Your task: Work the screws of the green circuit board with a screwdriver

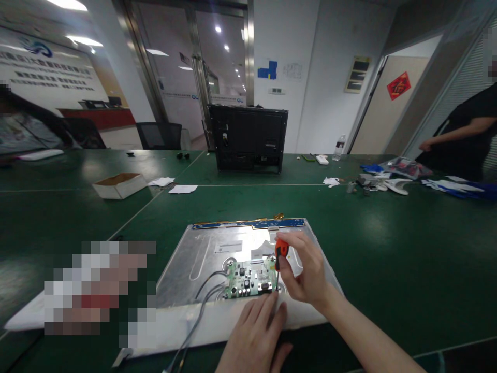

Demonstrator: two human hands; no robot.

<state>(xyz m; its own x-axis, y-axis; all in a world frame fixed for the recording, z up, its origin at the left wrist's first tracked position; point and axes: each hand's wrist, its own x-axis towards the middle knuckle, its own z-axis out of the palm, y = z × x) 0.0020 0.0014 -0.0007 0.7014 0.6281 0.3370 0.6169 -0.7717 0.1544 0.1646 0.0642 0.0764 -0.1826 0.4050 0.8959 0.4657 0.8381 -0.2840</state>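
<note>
A flat metal display panel (182,261) lies on the table with its back up. A green circuit board (250,280) sits on it, and cables (205,311) run from the board's left side toward the table's near edge. My right hand (306,272) pinches the orange and black handle of a small screwdriver (281,249). Its shaft points down at the board's right edge. My left hand (258,331) rests open over the panel's white near strip (166,326), fingers extended to the board's lower edge, close to the screwdriver tip.
Beyond the panel stands a black monitor-like housing (250,137). An open white box (120,185) and papers (183,189) lie at left. Gloves (458,187), metal parts (368,180) and a bottle (339,147) are at right. One person (462,129) stands there; another (31,127) is far left.
</note>
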